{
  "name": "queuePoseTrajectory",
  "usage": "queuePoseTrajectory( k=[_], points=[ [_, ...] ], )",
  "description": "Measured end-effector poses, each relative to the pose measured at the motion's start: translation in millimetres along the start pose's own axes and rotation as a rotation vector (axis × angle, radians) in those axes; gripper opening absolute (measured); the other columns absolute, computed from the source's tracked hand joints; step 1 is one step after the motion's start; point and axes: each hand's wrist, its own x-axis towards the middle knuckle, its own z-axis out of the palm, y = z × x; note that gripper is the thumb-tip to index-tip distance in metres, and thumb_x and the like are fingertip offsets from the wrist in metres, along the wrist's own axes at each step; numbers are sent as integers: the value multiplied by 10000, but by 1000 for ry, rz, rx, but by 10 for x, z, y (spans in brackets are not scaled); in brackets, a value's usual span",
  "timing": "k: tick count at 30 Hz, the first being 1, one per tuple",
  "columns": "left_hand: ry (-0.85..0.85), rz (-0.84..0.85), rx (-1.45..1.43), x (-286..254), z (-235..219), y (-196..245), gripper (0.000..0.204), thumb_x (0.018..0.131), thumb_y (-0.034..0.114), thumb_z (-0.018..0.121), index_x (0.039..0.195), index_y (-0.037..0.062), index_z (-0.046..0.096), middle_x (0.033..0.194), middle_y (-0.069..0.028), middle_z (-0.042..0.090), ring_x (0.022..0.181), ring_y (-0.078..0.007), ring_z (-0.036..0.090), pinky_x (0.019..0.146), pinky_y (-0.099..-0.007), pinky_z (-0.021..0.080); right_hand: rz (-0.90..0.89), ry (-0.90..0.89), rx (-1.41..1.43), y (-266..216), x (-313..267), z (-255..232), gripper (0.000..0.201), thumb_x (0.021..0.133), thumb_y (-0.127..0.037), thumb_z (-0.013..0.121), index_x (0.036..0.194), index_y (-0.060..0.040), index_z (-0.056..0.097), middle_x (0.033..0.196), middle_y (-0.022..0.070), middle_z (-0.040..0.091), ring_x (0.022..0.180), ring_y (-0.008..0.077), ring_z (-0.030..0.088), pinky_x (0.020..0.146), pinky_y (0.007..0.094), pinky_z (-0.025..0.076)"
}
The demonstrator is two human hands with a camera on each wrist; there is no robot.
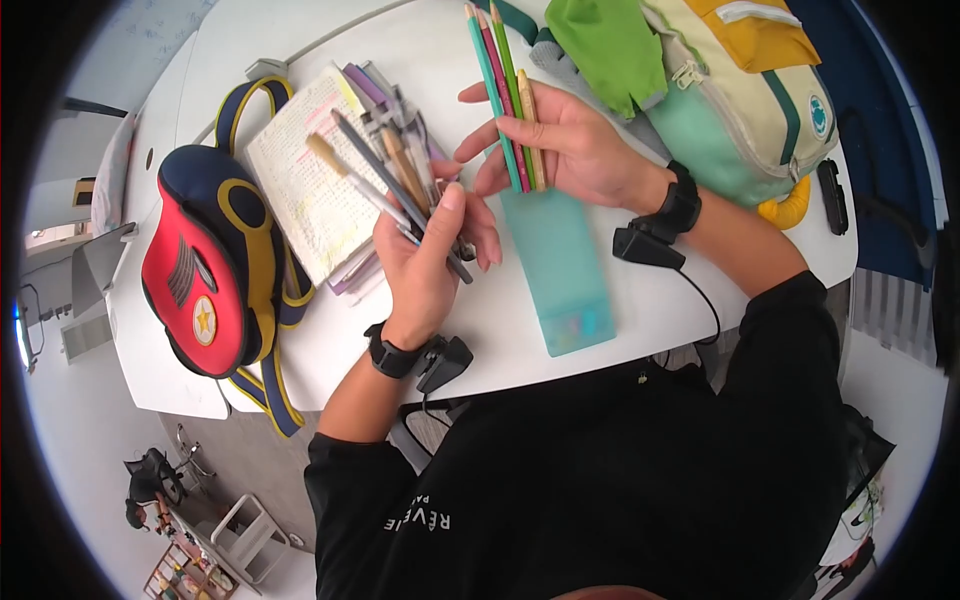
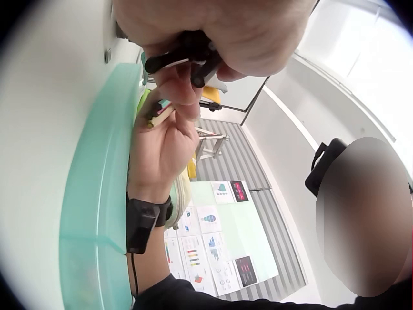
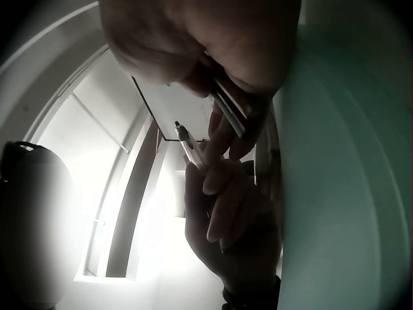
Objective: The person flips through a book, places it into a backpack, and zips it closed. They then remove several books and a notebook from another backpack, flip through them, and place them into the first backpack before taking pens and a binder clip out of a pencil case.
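In the head view my left hand (image 1: 415, 265) holds a loose bundle of pens and pencils (image 1: 390, 170), their tips fanned up and away from me. Beside it, my right hand (image 1: 575, 145) pinches several coloured pencils (image 1: 508, 110), turquoise, dark red, green and tan, under the thumb. A translucent teal pencil case (image 1: 555, 255) lies on the table just below the right hand, with small items showing through its near end. The right wrist view shows a clicker pen (image 3: 187, 145) sticking out of the left hand's bundle.
An open notebook (image 1: 300, 170) with handwritten pages lies left of centre. Left of it sits a red and navy bag (image 1: 205, 260) with a looped strap. A green and cream backpack (image 1: 740, 110) stands at the right, near a black object (image 1: 832, 197) at the table's edge.
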Motion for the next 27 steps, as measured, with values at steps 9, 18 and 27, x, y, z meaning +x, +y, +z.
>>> queuePoseTrajectory(
  k=[9,18,27],
  points=[
    [-44,-59,-154,15,-41,50,355,1056,228,470,1302,-26,436,801,-147,623,521,-195,599,423,-275,421,-7,17,-98,-13,-11,34,448,1073,-198,429,1481,-36,338,1179,195,657,953,206,691,854,318,549],
    [-68,-75,-195,14,-29,16,426,1064,264,429,1354,-49,425,771,-125,604,485,-167,544,412,-272,393,-21,46,-46,30,-31,52,388,1059,-183,475,1419,-45,432,770,-16,488,601,61,434,561,225,380],
    [-55,-184,-116,4,10,-11,400,1026,221,550,1326,-31,470,721,-46,519,501,-123,476,460,-246,359,-49,146,-108,39,-128,70,186,1051,-245,523,1090,-63,523,583,-89,254,442,32,216,422,238,179]
  ],
)
